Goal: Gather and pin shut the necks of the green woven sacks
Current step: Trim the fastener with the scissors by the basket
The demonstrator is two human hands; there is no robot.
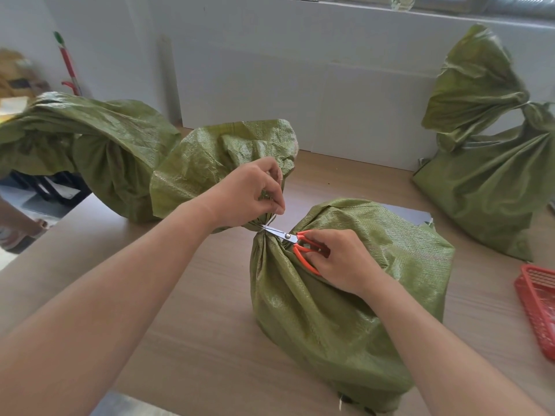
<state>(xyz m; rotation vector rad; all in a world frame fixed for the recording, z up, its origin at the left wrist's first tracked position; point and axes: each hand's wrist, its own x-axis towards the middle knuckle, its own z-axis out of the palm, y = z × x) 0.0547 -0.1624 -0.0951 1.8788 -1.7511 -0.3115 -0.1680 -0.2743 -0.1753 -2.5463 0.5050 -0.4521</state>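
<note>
The green sack (330, 295) stands by the desk's (195, 295) near edge. The left hand (252, 193) has its fingers clamped round the bunched neck. The right hand (342, 259) grips orange scissors (288, 235), blades at the white tie (271, 219). This looks like trimming the tie; the next move calls for a snip kept clear of the fabric.

Packing or storage workroom, by look. Long pale wood-grain worktable (210, 295) carries bulging green woven plastic sacks (330, 295). Red slotted plastic basket (537, 298) at table's right edge. Plain white panel wall (300, 70) behind table. Red-handled cleaning tool (68, 64) leans beyond table's left end.
</note>
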